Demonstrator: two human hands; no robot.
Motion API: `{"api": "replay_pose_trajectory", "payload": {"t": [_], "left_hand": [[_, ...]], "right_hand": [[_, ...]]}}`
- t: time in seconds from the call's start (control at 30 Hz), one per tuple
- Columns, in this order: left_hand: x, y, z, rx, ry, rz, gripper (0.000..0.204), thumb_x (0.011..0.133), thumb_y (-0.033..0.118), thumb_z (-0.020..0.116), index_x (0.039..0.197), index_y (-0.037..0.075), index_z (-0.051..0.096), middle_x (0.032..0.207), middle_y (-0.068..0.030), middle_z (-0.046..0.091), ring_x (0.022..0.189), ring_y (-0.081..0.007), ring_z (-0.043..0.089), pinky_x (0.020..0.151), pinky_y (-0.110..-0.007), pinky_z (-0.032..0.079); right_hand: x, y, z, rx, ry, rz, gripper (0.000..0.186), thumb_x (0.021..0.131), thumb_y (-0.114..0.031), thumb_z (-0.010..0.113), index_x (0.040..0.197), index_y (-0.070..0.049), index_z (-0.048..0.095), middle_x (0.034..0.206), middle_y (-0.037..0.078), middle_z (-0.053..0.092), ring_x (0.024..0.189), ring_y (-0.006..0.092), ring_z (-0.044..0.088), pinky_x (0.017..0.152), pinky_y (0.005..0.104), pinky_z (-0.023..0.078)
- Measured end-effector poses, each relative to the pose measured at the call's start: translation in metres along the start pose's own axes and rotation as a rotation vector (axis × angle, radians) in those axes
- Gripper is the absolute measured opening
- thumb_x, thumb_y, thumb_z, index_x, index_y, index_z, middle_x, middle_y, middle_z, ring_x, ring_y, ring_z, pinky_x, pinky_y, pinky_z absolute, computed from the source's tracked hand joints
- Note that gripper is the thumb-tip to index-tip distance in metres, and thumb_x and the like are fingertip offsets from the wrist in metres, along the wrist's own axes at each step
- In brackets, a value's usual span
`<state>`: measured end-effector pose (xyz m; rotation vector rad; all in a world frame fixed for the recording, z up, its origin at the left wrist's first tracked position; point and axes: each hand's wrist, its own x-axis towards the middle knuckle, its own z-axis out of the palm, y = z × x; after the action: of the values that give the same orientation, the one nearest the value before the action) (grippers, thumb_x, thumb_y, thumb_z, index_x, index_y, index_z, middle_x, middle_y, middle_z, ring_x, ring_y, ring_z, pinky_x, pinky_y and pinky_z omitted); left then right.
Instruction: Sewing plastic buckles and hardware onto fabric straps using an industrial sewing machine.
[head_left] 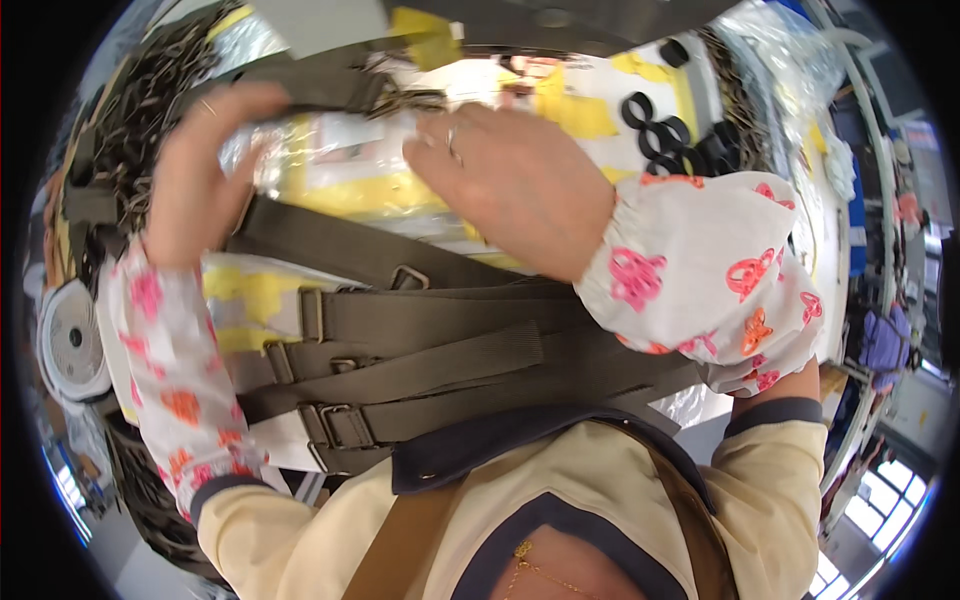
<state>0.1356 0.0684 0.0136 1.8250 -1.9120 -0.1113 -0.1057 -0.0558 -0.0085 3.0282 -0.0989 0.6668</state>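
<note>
Dark olive webbing straps (430,315) with metal buckles lie stacked across the table in front of me. My left hand (205,170) is raised at the left, blurred, with thumb and fingers apart. Its fingertips are at a strap piece (335,90) near the back; whether they touch it cannot be told. Metal buckles (408,100) sit at the right end of that piece. Right beside them is my right hand (510,180), its fingers curled together and blurred. What its fingertips hold, if anything, is hidden.
Several black rings (655,130) lie at the back right. Heaps of metal hardware (150,125) and clear plastic bags (790,60) flank the table. Yellow tape (350,195) and clear film cover its top. A grey machine body (560,20) stands at the back; a white fan (75,340) is at far left.
</note>
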Motion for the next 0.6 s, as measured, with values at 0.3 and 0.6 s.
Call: {"api": "replay_pose_trajectory", "payload": {"t": [0.3, 0.6], "left_hand": [[0.022, 0.114, 0.058, -0.323, -0.491, 0.217, 0.027, 0.064, 0.007, 0.069, 0.089, 0.009, 0.061, 0.088, -0.0072, 0.053, 0.084, -0.0266, 0.053, 0.072, -0.037, 0.044], [0.035, 0.126, 0.065, -0.256, -0.657, 0.307, 0.021, 0.061, 0.007, 0.07, 0.078, 0.009, 0.058, 0.084, -0.007, 0.051, 0.083, -0.0277, 0.051, 0.071, -0.038, 0.041]], "right_hand": [[-0.079, 0.002, -0.045, 0.513, -0.286, 0.234, 0.011, 0.074, -0.013, 0.06, 0.078, -0.005, 0.055, 0.073, 0.008, 0.056, 0.071, 0.0271, 0.057, 0.06, 0.037, 0.046], [-0.065, 0.077, -0.042, -0.126, -0.029, 0.396, 0.016, 0.074, -0.019, 0.064, 0.078, -0.006, 0.057, 0.075, 0.008, 0.057, 0.074, 0.0272, 0.058, 0.062, 0.0384, 0.046]]}}
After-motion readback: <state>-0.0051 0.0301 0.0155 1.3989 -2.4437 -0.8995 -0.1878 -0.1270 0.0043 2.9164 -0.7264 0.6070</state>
